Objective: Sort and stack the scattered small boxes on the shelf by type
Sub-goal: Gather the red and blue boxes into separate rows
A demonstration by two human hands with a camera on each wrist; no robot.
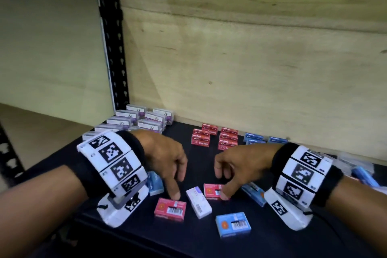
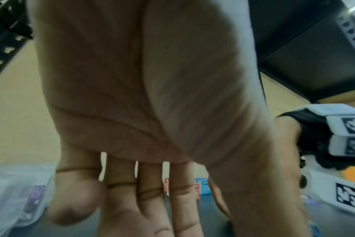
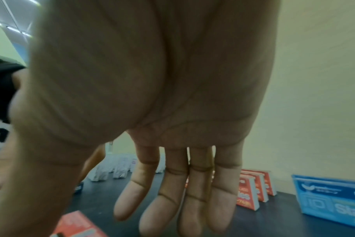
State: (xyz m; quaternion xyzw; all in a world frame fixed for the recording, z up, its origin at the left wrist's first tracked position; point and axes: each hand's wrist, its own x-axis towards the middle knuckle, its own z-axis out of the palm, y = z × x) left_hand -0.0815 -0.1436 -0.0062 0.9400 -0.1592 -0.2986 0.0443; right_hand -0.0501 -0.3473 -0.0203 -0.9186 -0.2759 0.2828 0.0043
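Several small boxes lie loose on the dark shelf (image 1: 272,243). My left hand (image 1: 177,184) reaches down, and one fingertip touches the top edge of a red box (image 1: 170,209). My right hand (image 1: 222,184) hangs over a second red box (image 1: 211,191), its thumb tip on that box's right end. Between the two lies a white box (image 1: 198,202), with a blue box (image 1: 233,224) in front. The left wrist view shows my left hand (image 2: 152,200) with nothing in its palm. In the right wrist view my right hand's fingers (image 3: 182,192) hang straight above the red box (image 3: 77,224).
Sorted groups stand at the back: white-and-purple boxes (image 1: 142,119), red stacks (image 1: 215,138), blue stacks (image 1: 257,138). More blue boxes lie under my left wrist (image 1: 156,183) and by my right wrist (image 1: 253,192). A black shelf post (image 1: 113,48) rises left; a plastic bag (image 1: 356,165) lies right.
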